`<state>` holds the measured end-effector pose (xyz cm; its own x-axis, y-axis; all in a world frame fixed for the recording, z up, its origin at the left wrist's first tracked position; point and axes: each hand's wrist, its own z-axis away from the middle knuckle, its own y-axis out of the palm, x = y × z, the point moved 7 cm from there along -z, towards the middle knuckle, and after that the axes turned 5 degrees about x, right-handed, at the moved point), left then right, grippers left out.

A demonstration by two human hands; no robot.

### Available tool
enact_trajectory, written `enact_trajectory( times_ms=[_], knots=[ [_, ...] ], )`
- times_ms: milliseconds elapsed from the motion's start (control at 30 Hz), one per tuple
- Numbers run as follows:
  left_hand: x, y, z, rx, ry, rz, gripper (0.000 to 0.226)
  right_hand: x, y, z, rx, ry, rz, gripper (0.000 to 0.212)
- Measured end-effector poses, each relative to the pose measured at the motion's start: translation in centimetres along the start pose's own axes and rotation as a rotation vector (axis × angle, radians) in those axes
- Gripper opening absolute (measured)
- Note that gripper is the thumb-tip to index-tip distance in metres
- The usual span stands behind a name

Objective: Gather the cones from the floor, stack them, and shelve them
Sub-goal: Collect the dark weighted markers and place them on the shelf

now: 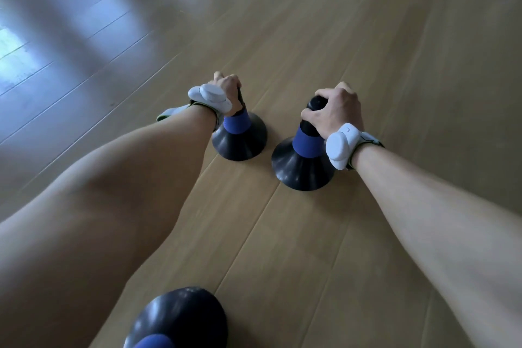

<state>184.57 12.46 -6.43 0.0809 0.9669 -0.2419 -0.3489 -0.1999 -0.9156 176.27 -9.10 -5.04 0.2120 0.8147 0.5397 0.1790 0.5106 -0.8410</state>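
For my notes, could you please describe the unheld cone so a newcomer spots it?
On the wooden floor, look at the view's bottom edge. A black cone with a blue band is there. Unlike the left cone and right cone farther off, neither the left hand nor the right hand grips it.

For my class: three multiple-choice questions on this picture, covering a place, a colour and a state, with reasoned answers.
1. Where is the third cone? A between the hands; B at the picture's bottom edge; C on a shelf.
2. What colour is the band on each cone? A red; B blue; C yellow.
3. What is the right hand doing? A gripping a cone's top; B lying flat; C hanging free.
B: it sits at the lower edge. B: blue rings all three. A: fingers curl round the right cone.
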Motion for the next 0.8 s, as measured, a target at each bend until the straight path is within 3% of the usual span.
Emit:
enact_trajectory(
  times_ms=[100, 300, 567, 800],
  knots=[
    [0.4, -0.3, 1.3, -0.043, -0.017, -0.024, 0.071, 0.4, -0.3, 0.8, 0.007, 0.018, 0.013, 0.017],
    [2.1, -3.5, 6.1, -0.143, -0.076, 0.069, 0.08, 1.9, -1.4, 3.3, 0.033, -0.012, -0.026, 0.043],
    [5.9, -11.0, 21.8, -0.419, -0.21, 0.266, 0.086, 8.8, -6.2, 10.3, 0.06, -0.215, -0.128, 0.048],
    [9.3, -16.8, 40.7, -0.665, -0.492, 0.103, 0.056, 15.8, -10.1, 19.8, 0.082, -0.415, -0.242, 0.037]
  ],
)
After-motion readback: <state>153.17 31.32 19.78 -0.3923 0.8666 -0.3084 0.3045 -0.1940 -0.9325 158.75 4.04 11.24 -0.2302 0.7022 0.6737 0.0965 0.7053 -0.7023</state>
